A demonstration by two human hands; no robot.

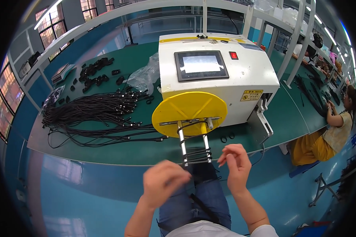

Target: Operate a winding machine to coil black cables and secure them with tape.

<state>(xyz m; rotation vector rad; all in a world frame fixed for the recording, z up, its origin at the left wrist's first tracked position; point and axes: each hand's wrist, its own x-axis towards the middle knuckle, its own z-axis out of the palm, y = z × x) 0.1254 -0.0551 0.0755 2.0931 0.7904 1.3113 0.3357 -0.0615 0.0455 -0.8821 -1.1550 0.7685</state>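
Observation:
A black cable (pixel 196 152) is wound in several turns around two metal prongs (pixel 206 144) that stick out from a round yellow disc (pixel 190 108). The disc sits on the front of a white winding machine (pixel 241 71) with a screen. My left hand (pixel 162 181) is just left of the prong tips, its fingers bent and smeared by motion. To the right of the tips, my right hand (pixel 236 164) hangs with fingers loosely curled and apart, nothing visible in them. Neither hand plainly touches the wound cable.
A large bundle of black cables (pixel 95 110) lies on the green table (pixel 138 156), left of the machine. Behind it are black parts (pixel 93 69) and a clear plastic bag (pixel 144 75). Black rings (pixel 227 137) lie below the machine. Another person (pixel 342 122) sits at the far right.

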